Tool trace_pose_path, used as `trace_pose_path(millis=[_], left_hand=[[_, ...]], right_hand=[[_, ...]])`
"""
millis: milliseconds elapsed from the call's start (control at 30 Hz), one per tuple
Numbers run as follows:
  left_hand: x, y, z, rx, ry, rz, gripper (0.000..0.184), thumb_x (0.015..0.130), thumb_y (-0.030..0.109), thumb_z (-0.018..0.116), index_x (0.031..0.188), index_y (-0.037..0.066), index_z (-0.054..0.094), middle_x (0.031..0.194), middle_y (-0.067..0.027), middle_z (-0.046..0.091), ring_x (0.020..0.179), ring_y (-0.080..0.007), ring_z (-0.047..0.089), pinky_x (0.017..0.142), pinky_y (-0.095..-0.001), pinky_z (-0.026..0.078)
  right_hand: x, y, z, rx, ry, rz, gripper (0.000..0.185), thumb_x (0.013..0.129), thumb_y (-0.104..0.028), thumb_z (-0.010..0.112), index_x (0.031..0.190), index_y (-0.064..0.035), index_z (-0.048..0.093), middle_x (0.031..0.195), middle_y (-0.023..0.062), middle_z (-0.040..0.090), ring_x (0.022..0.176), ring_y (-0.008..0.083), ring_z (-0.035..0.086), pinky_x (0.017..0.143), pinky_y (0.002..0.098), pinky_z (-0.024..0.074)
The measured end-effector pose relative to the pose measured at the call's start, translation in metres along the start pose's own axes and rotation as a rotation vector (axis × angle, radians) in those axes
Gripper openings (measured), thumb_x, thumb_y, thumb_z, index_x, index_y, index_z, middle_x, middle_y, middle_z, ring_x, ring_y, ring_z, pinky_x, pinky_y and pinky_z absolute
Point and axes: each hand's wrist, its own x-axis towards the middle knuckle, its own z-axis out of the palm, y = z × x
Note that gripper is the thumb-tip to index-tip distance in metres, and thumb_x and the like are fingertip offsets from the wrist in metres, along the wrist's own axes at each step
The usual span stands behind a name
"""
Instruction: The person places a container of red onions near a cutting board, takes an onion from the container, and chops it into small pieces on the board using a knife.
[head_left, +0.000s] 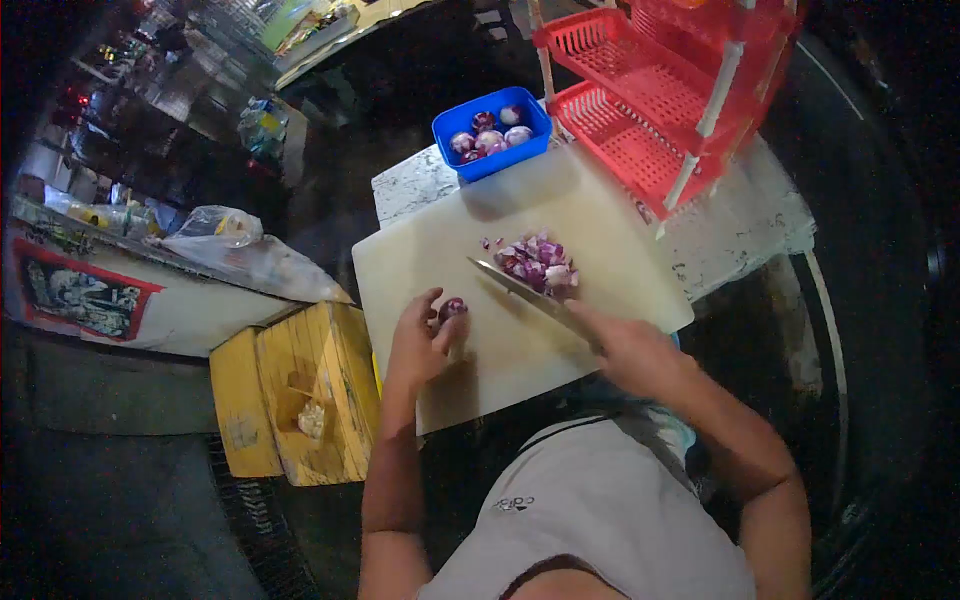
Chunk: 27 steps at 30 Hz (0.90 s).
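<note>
My left hand [418,345] is over the left part of a white cutting board [610,225], its fingers and thumb curled around a small red onion [453,308]. My right hand [640,352] grips a knife [533,300] by its handle, which the fingers mostly cover. The blade points up and left, low over the board, alongside a heap of chopped red onion [540,260]. A few small bits lie apart at the heap's left side. Beyond the board, a blue plastic container [503,163] holds several peeled red onions [488,140].
A red tiered plastic rack [640,135] stands at the board's far right on a marbled tabletop [745,225]. Yellow wooden boxes [320,395] sit left of the board, one holding something pale. Behind them, a clear plastic bag [250,255] lies on a white counter [190,315].
</note>
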Motion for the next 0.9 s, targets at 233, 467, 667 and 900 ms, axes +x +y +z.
trace_pose_path(millis=[233,467,667,900], left_hand=[[0.007,-0.017,0.004,-0.02,-0.13,-0.092,0.029,0.093,0.014,0.072,0.117,-0.001,0.065,0.095,-0.0179,0.072,0.082,-0.0254,0.07,0.075,-0.0365,0.056],[0.025,0.002,-0.014,-0.025,-0.285,-0.286,0.037,0.094,0.006,0.07,0.128,0.003,0.056,0.085,-0.0113,0.07,0.076,-0.0145,0.066,0.07,-0.0298,0.052],[0.04,-0.027,-0.017,-0.134,-0.5,-0.224,0.042,0.094,0.007,0.07,0.132,0.006,0.053,0.082,-0.0084,0.068,0.077,-0.012,0.063,0.065,-0.0293,0.049],[0.06,-0.021,-0.022,-0.014,-0.702,-0.16,0.034,0.094,0.01,0.073,0.125,0.005,0.061,0.085,-0.0063,0.067,0.075,-0.013,0.059,0.068,-0.0304,0.051]], right_hand=[[-0.01,-0.009,-0.009,-0.087,-0.191,-0.057,0.077,0.084,0.001,0.056,0.156,-0.0176,0.036,0.097,0.0226,0.069,0.088,0.0442,0.068,0.078,0.0537,0.0539],[-0.008,-0.025,-0.027,-0.143,-0.332,0.017,0.076,0.084,-0.002,0.059,0.155,-0.0195,0.038,0.092,0.022,0.067,0.085,0.0422,0.068,0.074,0.0517,0.0527],[0.0,-0.04,-0.043,-0.254,-0.381,0.009,0.075,0.085,-0.006,0.06,0.155,-0.0209,0.037,0.087,0.0199,0.068,0.08,0.0419,0.069,0.068,0.0543,0.0532],[0.022,-0.024,-0.035,-0.303,-0.371,-0.084,0.076,0.085,-0.005,0.06,0.155,-0.0237,0.038,0.086,0.0195,0.068,0.078,0.0406,0.07,0.067,0.0533,0.0537]])
